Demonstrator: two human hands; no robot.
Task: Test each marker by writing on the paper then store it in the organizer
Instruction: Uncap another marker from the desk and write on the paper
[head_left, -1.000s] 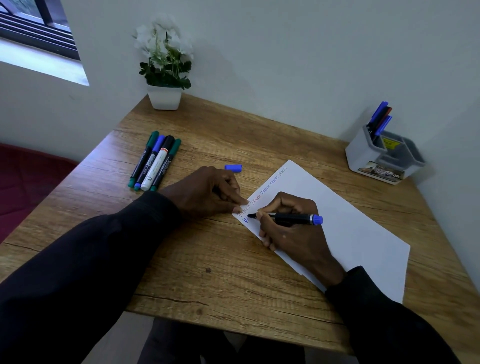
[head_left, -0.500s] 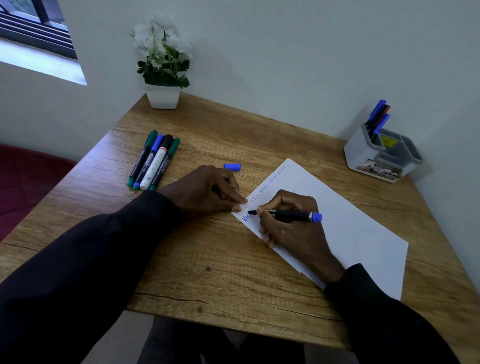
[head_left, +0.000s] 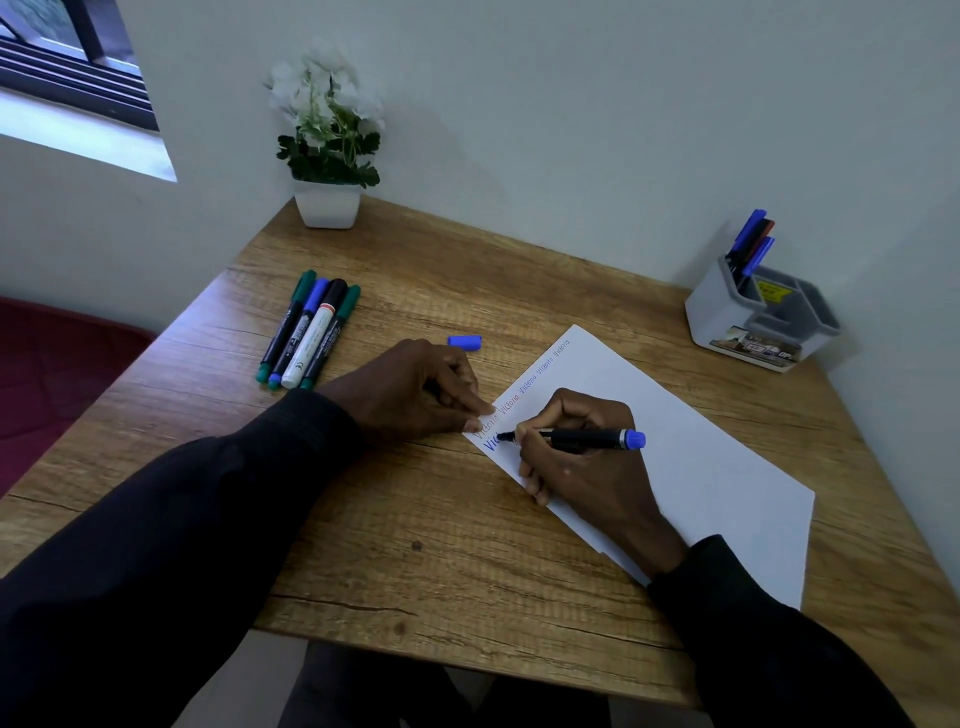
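**Blue marker writing on the paper**

The right hand is gripping the uncapped blue marker in a writing hold. The marker's tip is touching the white paper near the sheet's left corner, where large blue letters are sitting under a row of small handwritten words. The left hand is pressing its fingertips on that same corner and is gripping nothing. The blue cap is lying on the wooden surface just beyond the left hand. Further left, four capped markers are lying side by side. At the far right corner, well apart from the paper, the grey-and-white organizer is holding three markers, which are leaning in its rear compartment. A potted plant with white flowers is standing at the far left corner.
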